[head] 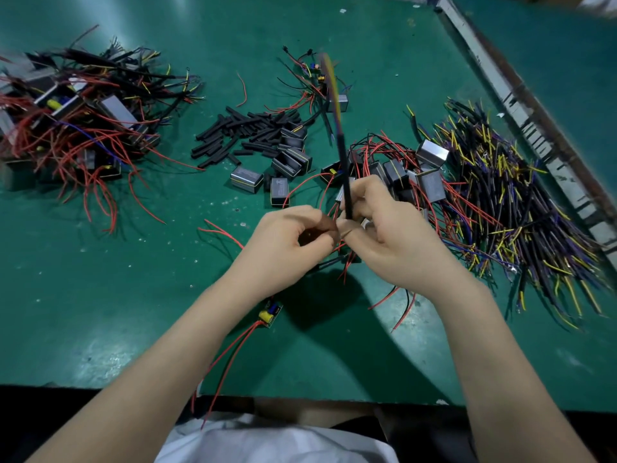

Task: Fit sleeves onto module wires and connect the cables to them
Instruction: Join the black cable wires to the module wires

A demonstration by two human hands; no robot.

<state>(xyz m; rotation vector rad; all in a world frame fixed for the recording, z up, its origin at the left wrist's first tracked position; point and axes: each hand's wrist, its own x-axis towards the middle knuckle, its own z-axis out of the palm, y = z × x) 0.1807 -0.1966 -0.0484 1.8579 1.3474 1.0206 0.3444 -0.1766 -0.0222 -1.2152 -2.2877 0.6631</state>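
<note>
My right hand [390, 235] grips a black cable [344, 168] that stands upright, its coloured upper end blurred. My left hand [287, 242] is curled close beside it, fingertips pinching thin red wires [337, 208] where the two hands meet. What lies between the fingers is mostly hidden. A small green circuit-board module [269, 314] with red wires lies on the mat under my left forearm. Black sleeves [243, 132] lie in a loose pile further back.
Several boxed modules [400, 175] with red wires lie behind my hands. A heap of black cables with yellow and purple ends [500, 195] fills the right. Assembled modules [80, 118] are heaped at far left. A metal rail [521, 95] crosses the right side of the green mat [100, 295].
</note>
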